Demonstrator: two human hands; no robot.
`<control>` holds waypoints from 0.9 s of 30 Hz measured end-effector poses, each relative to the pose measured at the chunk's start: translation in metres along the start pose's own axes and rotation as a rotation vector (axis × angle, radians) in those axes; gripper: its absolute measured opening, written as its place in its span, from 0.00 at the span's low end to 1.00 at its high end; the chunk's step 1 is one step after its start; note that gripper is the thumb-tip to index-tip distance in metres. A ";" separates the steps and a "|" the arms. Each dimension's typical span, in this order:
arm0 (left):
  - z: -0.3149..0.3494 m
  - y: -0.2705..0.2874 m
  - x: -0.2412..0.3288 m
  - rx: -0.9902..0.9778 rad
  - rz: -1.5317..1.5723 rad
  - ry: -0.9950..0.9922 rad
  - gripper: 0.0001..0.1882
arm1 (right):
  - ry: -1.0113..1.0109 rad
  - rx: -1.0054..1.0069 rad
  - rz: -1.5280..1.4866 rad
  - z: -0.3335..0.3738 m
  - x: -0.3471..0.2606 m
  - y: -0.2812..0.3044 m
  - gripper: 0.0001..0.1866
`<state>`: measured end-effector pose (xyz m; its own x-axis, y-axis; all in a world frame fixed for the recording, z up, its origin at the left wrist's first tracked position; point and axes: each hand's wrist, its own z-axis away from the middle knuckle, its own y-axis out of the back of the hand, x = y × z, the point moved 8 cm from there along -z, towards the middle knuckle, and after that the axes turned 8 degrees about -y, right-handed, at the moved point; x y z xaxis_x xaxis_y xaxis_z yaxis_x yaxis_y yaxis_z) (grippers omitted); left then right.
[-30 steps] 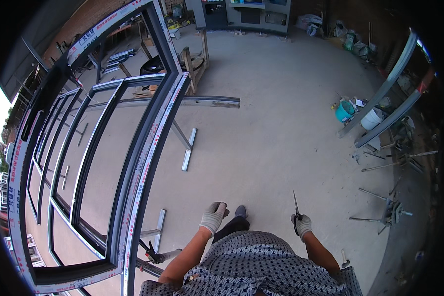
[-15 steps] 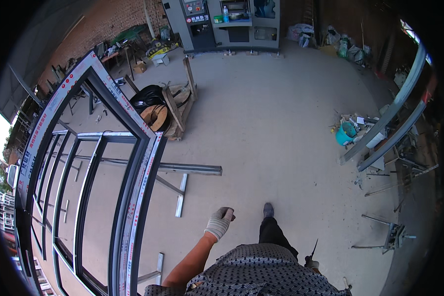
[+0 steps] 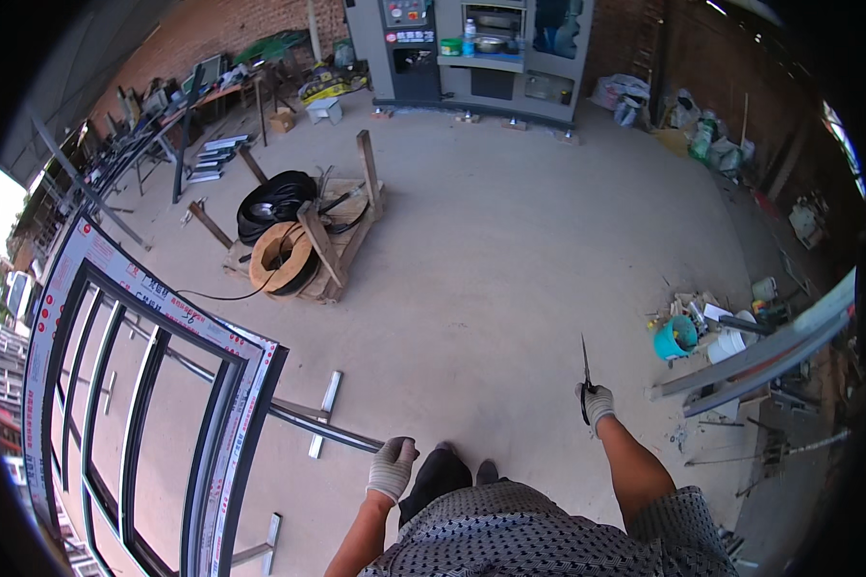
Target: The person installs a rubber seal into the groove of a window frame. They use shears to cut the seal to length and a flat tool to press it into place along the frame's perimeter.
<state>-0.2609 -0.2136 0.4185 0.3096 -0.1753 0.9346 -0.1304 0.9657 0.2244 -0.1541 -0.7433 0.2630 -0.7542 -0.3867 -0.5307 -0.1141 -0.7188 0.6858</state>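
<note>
My left hand (image 3: 393, 467), in a striped whitish glove, is closed with its fingers curled and nothing showing in it. In the picture it overlaps the end of a grey metal bar (image 3: 327, 428); whether they touch I cannot tell. My gloved right hand (image 3: 597, 404), held out ahead on the right, grips a scissors-like tool (image 3: 585, 361) by its dark handle, its thin point facing away from me. On the left, a big dark window frame (image 3: 245, 423) with printed protective film rests on metal supports (image 3: 326, 413).
A wooden pallet (image 3: 356, 231) with upright posts carries coils of black strip (image 3: 274, 207). A grey machine (image 3: 414, 82) stands at the back. On the right are a turquoise bucket (image 3: 674, 338), scattered debris and leaning metal beams (image 3: 770, 351). A cluttered workbench (image 3: 188, 108) lies far left.
My right hand has swung up and forward with the pointed tool. My view has shifted; the window frame and pallet sit lower, and the left hand appears nearer the bar's end.
</note>
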 end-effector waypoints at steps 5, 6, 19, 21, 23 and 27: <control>-0.079 -0.003 0.016 0.016 -0.074 -0.007 0.18 | 0.110 -0.143 -0.017 -0.022 -0.107 -0.056 0.22; -0.097 -0.005 0.016 0.003 -0.072 0.005 0.19 | 0.106 -0.161 0.049 -0.023 -0.105 -0.070 0.23; -0.303 0.072 0.096 0.158 -0.120 -0.052 0.21 | -0.274 -0.272 0.079 -0.111 -0.214 -0.125 0.21; -0.321 0.092 0.090 0.250 0.006 0.006 0.21 | -0.254 -0.325 0.088 -0.131 -0.255 -0.156 0.21; -0.337 0.109 0.080 0.340 0.111 0.050 0.20 | -0.069 -0.325 0.196 -0.157 -0.309 -0.195 0.20; -0.371 0.144 0.069 0.502 0.235 0.111 0.19 | 0.252 -0.377 0.234 -0.202 -0.427 -0.293 0.17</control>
<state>0.0911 -0.0157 0.4123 0.3113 0.0808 0.9469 -0.6318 0.7619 0.1426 0.3323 -0.4843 0.1878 -0.5471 -0.6559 -0.5201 0.3156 -0.7371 0.5976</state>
